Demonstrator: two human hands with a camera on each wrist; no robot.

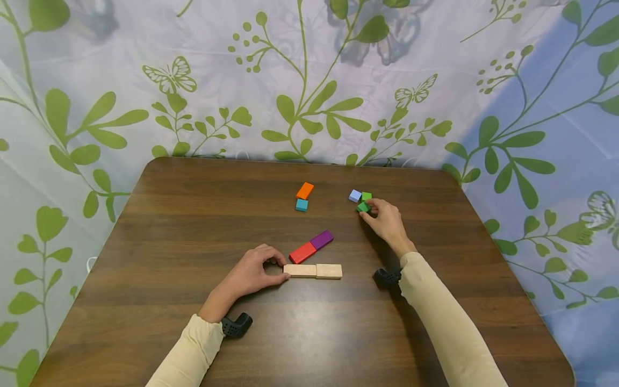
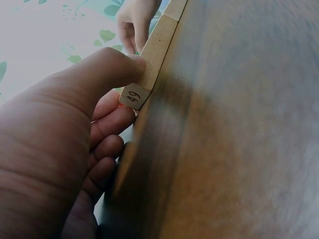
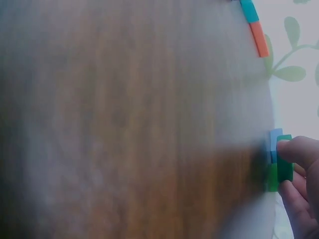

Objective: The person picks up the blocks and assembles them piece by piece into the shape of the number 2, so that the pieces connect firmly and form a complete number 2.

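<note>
My left hand [image 1: 253,271] holds the left end of a plain wooden block [image 1: 302,271] between thumb and fingers. The number 49 shows on that block's end face [image 2: 133,96] in the left wrist view. A second plain wooden block [image 1: 329,271] lies end to end with it on the right. Farther back, my right hand [image 1: 387,221] pinches a dark green block [image 3: 284,158] between thumb and fingers. Right behind it are a light green block [image 1: 367,196] and a light blue block [image 1: 355,195].
Behind the wooden blocks, a red block [image 1: 302,252] and a purple block [image 1: 322,240] form a slanted line. An orange block [image 1: 305,190] and a teal block [image 1: 302,205] touch near the back of the brown table [image 1: 217,209]. Patterned cloth [image 1: 300,80] hangs behind.
</note>
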